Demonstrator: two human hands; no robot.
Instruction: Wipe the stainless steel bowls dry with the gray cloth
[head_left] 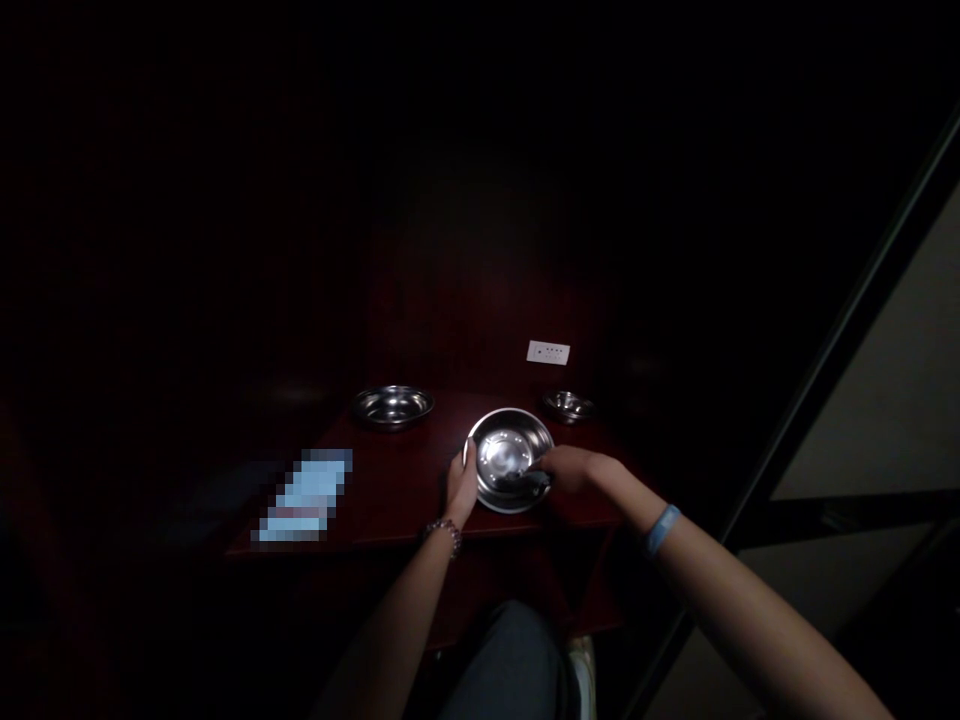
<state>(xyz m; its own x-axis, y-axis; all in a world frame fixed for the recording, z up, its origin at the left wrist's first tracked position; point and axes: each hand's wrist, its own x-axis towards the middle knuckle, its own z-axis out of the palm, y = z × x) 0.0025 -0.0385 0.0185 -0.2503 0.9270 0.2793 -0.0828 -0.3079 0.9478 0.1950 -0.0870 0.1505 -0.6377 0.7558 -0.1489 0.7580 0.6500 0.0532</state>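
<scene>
A shiny stainless steel bowl (504, 448) is tipped toward me just over the front of a dark red table. My left hand (463, 485) grips its left rim, thumb on the inside and fingers behind. At the bowl's right side, my right hand (574, 468) reaches in over the rim with its fingers closed. A dark, crumpled-looking thing (534, 480), perhaps a cloth, shows at those fingertips against the inner wall; dim light hides its exact kind.
On the dark red table (390, 490), a wide steel dish (394, 406) stands back left and a smaller steel bowl (569, 405) back right. A blurred-out bright blue patch (307, 497) lies at left. A white socket plate (548, 352) is on the back wall. My knee (510, 660) is below the edge.
</scene>
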